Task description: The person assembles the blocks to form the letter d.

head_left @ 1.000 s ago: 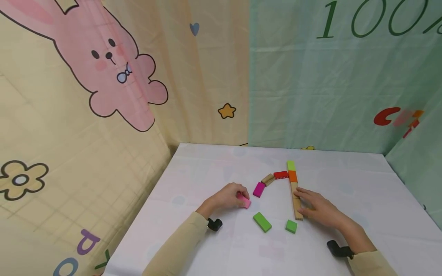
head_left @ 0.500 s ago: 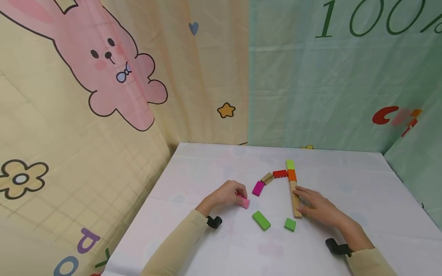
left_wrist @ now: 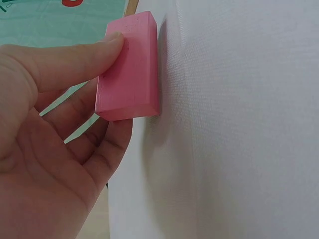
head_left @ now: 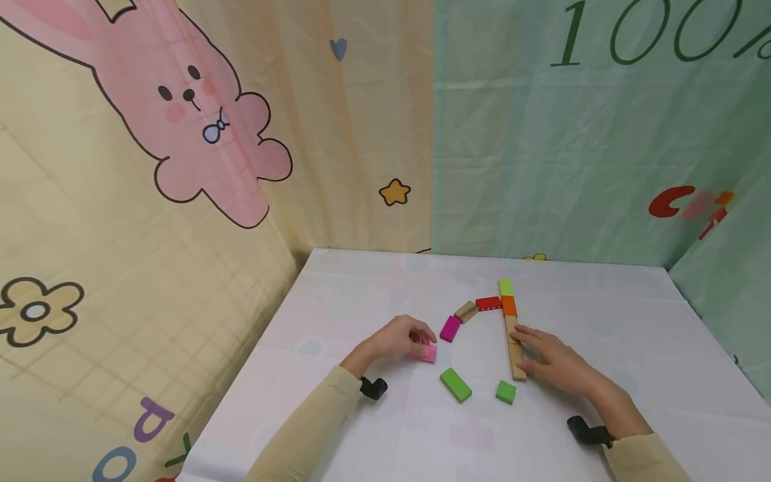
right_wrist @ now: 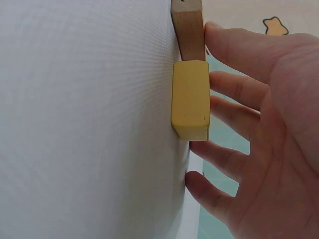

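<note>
My left hand (head_left: 400, 338) pinches a pink rectangular block (left_wrist: 130, 67) close over the white table, thumb on its face and fingers behind. Just ahead lies a magenta block (head_left: 450, 329), the near end of a curved chain with a brown block (head_left: 466, 311) and a red dotted block (head_left: 488, 304). That chain meets a straight row of tan blocks (head_left: 515, 355), an orange block (head_left: 508, 306) and a lime block (head_left: 506, 287). Along the row's right side rests my right hand (head_left: 554, 358), fingers loosely extended; its wrist view shows a yellow block face (right_wrist: 191, 94) beside the fingers.
A green rectangular block (head_left: 456, 385) and a smaller green block (head_left: 506, 392) lie on the table (head_left: 421, 442) between the forearms. Printed curtains (head_left: 361, 120) enclose the table at the back and sides.
The pink block has turned in my left hand and now lies more sideways, and the left fingers have stretched slightly to the right. My right hand and the lined-up blocks stay in place.
</note>
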A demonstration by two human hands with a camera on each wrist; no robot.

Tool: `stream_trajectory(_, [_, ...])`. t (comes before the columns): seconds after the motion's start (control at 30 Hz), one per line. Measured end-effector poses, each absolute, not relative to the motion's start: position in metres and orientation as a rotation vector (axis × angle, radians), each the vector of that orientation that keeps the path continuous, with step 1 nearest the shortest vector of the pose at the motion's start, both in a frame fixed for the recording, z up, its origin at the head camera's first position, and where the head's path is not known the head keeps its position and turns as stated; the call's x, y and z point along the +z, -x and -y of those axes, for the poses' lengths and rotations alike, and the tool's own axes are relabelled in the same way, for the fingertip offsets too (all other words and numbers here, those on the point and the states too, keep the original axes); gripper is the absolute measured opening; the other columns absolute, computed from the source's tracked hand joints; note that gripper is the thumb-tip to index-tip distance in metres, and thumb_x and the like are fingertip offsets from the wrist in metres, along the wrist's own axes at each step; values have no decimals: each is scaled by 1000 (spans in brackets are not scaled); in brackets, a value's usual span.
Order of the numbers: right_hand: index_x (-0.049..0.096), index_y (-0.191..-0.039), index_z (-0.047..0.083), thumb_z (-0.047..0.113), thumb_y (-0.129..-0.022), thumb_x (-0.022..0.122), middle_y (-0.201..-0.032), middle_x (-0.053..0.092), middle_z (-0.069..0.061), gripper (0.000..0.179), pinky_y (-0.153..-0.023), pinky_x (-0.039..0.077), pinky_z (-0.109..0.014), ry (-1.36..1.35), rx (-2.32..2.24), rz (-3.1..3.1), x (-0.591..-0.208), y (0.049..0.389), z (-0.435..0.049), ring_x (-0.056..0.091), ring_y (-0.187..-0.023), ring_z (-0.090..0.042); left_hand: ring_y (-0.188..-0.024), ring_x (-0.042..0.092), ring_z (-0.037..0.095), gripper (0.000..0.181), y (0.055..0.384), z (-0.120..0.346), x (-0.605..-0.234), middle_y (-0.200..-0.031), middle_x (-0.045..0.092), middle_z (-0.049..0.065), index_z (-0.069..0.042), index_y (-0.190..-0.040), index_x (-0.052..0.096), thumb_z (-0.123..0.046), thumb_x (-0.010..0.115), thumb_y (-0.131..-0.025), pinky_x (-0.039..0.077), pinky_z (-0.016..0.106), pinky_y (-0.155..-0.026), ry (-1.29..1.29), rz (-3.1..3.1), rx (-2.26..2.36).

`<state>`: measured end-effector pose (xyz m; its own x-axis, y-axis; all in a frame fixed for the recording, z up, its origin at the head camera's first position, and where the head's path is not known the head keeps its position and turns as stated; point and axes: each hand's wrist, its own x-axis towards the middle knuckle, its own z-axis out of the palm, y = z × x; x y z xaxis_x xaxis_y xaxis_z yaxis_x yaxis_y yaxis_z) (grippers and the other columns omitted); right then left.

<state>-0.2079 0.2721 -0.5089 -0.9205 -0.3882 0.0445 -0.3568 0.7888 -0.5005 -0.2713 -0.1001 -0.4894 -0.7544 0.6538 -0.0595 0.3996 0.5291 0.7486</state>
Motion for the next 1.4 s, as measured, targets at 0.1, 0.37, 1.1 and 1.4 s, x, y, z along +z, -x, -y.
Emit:
stream_trajectory(0.1, [47,-150,8,35,-93,73,-156,38,-20,69,-102,34,-71,606,-793,-2919,-509,208,-273,32,-140,-48,-85,60,8,22,272,100,-492,-91,67,-10,-17,-111,77,-9,76,-91,52,24,-75,-887,-2429,1072])
stream_trajectory(0.37, [48,-150,7,33,-93,73,-156,38,-20,68,-103,33,-70,618,-805,-2916,-509,207,-275,32,-140,-48,-88,59,11,27,271,96,-493,-94,66,-8,-21,-118,77,-14,74,-93,51,27,-73,-884,-2415,1089])
stream_trajectory(1.1, [46,-151,8,34,-94,71,-156,37,-21,67,-103,33,-71,601,-801,-2912,-505,207,-275,31,-140,-48,-88,60,14,24,269,84,-492,-95,65,-6,-20,-112,73,-18,78,-90,52,29,-74,-793,-2423,1175])
stream_trajectory(1.4, [46,-151,8,32,-94,72,-156,38,-20,67,-104,33,-69,613,-811,-2910,-508,206,-273,32,-141,-47,-86,62,14,23,266,83,-493,-94,65,-3,-20,-109,72,-16,80,-88,53,27,-74,-753,-2426,1213])
